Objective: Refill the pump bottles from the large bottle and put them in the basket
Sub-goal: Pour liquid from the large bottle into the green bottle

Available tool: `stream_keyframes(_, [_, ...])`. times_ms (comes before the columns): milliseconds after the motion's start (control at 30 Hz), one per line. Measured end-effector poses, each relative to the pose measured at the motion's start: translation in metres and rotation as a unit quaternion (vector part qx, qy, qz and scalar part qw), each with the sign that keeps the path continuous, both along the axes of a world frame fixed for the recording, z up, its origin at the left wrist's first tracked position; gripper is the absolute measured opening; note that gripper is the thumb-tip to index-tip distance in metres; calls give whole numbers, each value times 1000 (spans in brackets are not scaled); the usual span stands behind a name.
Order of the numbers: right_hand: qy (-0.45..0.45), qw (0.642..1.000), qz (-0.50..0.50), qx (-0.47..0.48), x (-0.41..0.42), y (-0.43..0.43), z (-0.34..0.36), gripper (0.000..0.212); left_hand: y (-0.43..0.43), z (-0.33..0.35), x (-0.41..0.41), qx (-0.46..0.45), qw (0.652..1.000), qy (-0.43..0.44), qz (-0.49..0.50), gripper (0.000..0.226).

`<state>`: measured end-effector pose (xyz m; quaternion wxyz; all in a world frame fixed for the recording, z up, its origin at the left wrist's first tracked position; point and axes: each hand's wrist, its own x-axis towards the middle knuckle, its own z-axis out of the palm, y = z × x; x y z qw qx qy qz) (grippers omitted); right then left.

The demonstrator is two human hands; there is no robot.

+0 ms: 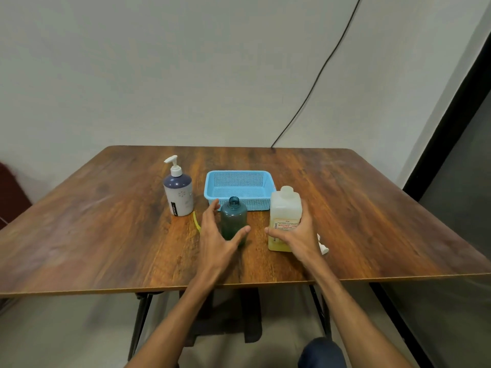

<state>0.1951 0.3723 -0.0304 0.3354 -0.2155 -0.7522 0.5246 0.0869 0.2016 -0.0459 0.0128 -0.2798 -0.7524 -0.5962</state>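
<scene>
Right hand gripping translucent square large bottle of yellow liquid, left hand spread about open-necked teal plastic pump bottle, both toward front edge of wooden table: refill pour apparently pending, likely requiring steadying, lifting, tilting.

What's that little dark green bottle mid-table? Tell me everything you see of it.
The small bottle looks like translucent teal-green plastic, round-bodied with sloped shoulders and a short neck. Its mouth is open, no pump fitted. It stands upright on the table, just in front of the blue basket. The left hand is spread beside it, thumb across its lower front; contact is unclear.
</scene>
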Motion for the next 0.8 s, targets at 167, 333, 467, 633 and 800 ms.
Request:
stream_keyframes(167, [-24, 996, -12, 81, -5, 1, 2, 100, 7, -4, -14, -36, 999, 2, -24, 91])
stream_keyframes(333, [-44, 984, -14, 173, -8, 7, 13, 96, 14, -1, -9, -16, 999, 34, -26, 83])
stream_keyframes(467, [-75, 964, -26, 252, -4, 18, 24, 100, 24, -1, -2, 10, 999, 25, -38, 88])
stream_keyframes(633, [-110, 940, -22, 322, 4, 28, 37, 92, 32, 0, 6, 17, 999, 28, -44, 88])
stream_keyframes(800, [-149, 908, -32, 390, 7, 36, 44, 94, 31, 4, 9, 25, 998, 37, -44, 86])
